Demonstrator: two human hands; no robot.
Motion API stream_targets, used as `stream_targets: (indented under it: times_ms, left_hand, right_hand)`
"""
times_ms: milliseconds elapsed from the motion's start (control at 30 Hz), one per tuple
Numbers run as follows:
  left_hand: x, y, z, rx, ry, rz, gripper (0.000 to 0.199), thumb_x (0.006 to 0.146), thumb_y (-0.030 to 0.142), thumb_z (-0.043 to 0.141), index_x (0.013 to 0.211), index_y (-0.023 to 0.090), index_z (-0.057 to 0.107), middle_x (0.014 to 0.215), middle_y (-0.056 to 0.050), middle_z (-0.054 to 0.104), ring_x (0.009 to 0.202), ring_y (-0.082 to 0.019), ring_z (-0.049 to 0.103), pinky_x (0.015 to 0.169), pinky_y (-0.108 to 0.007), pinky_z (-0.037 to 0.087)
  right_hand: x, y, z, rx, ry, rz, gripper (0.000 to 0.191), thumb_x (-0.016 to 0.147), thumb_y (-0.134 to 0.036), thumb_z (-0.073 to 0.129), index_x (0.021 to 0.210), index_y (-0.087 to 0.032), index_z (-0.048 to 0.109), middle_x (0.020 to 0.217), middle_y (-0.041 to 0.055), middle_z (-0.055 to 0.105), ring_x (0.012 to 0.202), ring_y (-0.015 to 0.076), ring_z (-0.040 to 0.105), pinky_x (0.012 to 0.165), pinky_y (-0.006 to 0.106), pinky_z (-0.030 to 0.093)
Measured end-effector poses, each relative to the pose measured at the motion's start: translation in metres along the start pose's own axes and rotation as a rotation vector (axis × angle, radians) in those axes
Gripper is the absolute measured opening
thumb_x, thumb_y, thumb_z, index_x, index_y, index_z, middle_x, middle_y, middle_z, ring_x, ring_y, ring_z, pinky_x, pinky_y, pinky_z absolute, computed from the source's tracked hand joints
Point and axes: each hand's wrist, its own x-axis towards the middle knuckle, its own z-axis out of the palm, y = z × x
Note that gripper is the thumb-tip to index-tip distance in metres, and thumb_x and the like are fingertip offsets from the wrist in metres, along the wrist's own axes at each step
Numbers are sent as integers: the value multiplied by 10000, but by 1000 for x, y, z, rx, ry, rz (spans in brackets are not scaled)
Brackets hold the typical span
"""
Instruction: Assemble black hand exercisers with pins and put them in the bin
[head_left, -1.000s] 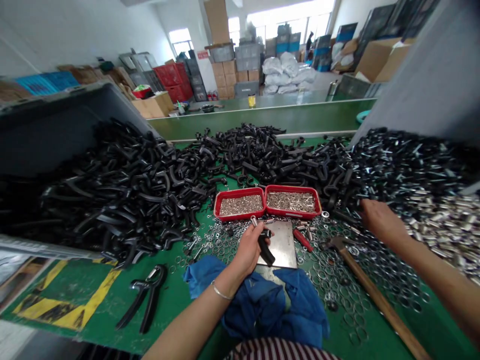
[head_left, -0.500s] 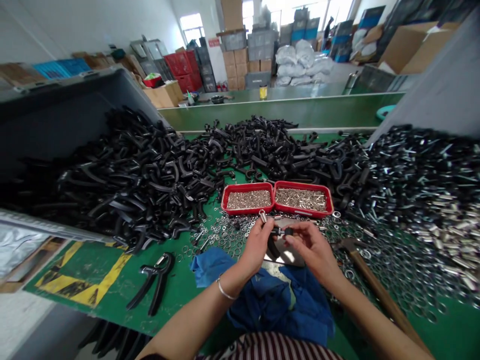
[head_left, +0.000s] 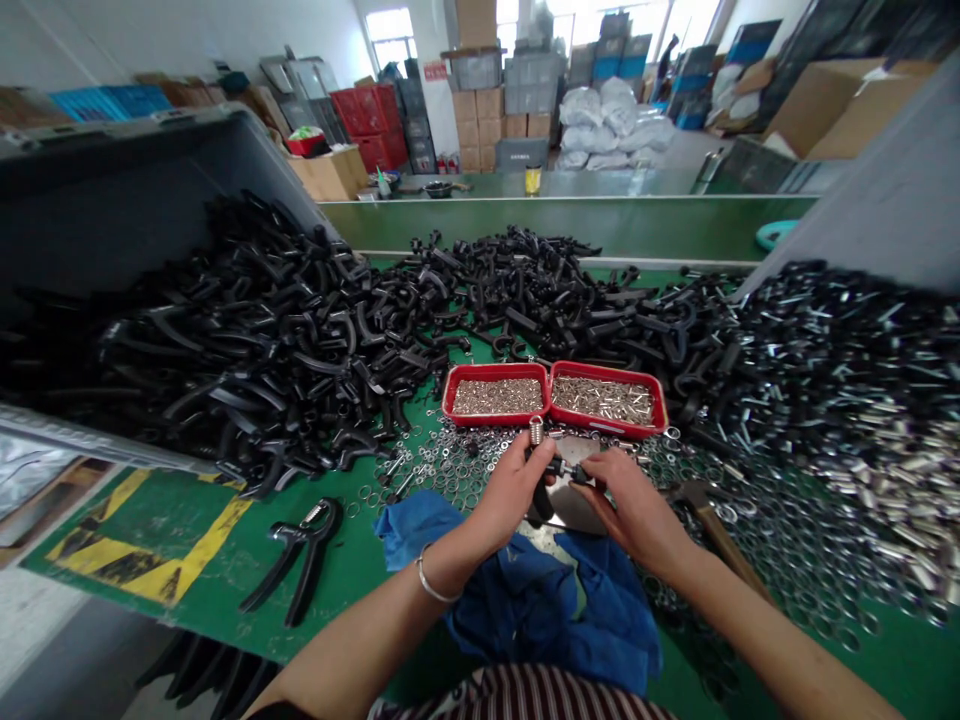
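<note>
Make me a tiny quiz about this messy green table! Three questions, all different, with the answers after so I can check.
1. True or false: the left hand and the right hand are close together.
2. What colour is the crumpled cloth?
A. Red
B. Blue
C. Yellow
3. Fill the gap: the black squeezer lying by itself on the green table is on the person's ____ side.

Key: 1. True. 2. B. 3. Left.
</note>
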Motion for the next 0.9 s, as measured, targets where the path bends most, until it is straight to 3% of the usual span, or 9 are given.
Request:
stream_targets:
  times_ms: [167,233,300,400,467,533,633,800,900]
  left_hand:
    - [-4,13,0,183,-9,121,295,930,474,551,1000,195,613,947,-31,634,861,-176,571,792,-280,457]
    - [-3,15,0,250,17,184,261,943,451,539,975,201,604,915,-25,631,837,-174,558,786,-281,426]
    - [-1,15,1,290,49,224,239,941,442,548,930,206,587,867,-15,616,795,-168,535,757,-278,394]
    - [3,11,-2,355,46,258,230,944,424,542,864,209,553,805,-2,573,741,-160,491,719,-276,360]
    - [5,8,-5,399,35,294,227,956,414,515,856,212,539,798,-2,553,740,-162,477,724,-280,355]
    - [6,5,-9,422,21,334,222,947,419,522,863,215,544,810,-9,550,758,-172,476,748,-285,359]
    - [11,1,-16,432,-15,357,235,907,442,577,847,215,567,810,-18,556,769,-183,476,770,-289,364]
    - [18,-2,-25,440,0,323,239,949,428,512,879,210,577,803,-12,581,742,-169,497,726,-274,364]
    - [17,-3,-29,478,-79,357,224,937,407,543,852,205,593,792,-8,583,725,-157,491,713,-269,358]
  right_hand:
    - [6,-4,-5,-5,-22,-11,149,963,-244,527,1104,-216,566,1057,117,644,1013,270,574,914,499,481]
    - [12,-8,-8,126,-7,106,128,947,-308,565,1035,-216,575,1006,106,649,948,254,589,873,469,495]
    - [19,-12,-8,412,-30,350,192,947,-412,558,961,-221,550,861,56,627,751,198,592,706,376,520]
    - [28,-16,-6,1009,-190,712,319,951,-538,507,927,-221,513,643,-51,487,481,103,463,471,242,414]
    - [32,-17,-4,1282,-260,826,335,929,-544,554,915,-210,521,609,-73,437,440,69,392,419,196,342]
    - [33,-16,-1,1413,-268,889,318,899,-506,625,916,-201,537,643,-60,464,460,53,362,393,164,277]
    - [32,-15,5,1419,-295,949,360,907,-551,586,890,-192,556,653,-40,497,459,55,343,357,158,243]
    - [27,-17,22,1039,-213,814,411,860,-598,622,784,-207,519,615,-37,570,416,72,435,368,196,361]
    - [23,-17,26,1207,-458,840,590,927,-732,302,734,-213,506,469,-59,472,316,76,308,315,216,296]
